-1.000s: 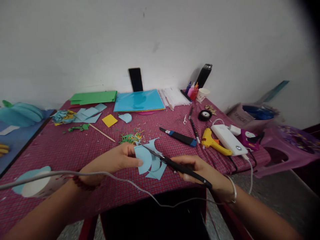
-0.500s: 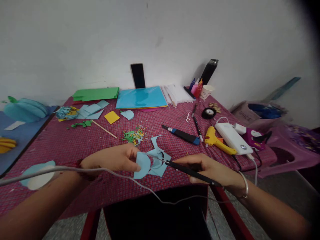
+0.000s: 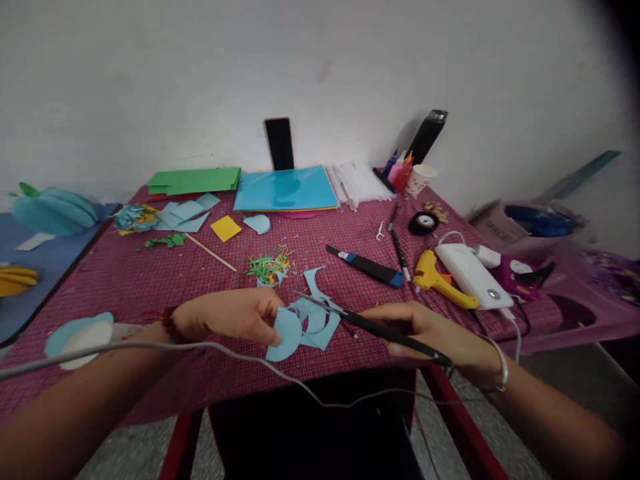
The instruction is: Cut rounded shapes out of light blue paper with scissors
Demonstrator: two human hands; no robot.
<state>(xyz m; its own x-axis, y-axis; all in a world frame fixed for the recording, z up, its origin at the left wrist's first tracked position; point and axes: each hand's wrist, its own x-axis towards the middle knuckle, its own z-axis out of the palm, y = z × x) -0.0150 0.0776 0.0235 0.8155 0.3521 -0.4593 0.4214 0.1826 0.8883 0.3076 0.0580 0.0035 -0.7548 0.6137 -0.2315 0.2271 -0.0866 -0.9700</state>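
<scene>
Holding one blue paper piece, one black-handled cutting tool

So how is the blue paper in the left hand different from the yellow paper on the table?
The blue paper has a curved edge; the yellow paper has straight edges and corners.
The left hand holds the blue paper, while the yellow paper lies on the table.
Both are plain, single-coloured paper.

The word "SPACE" stands in dark capitals on the side of an open pinkish container, to the right of the surface. Marks on a paper cup and a white power bank are too small to read.
</scene>
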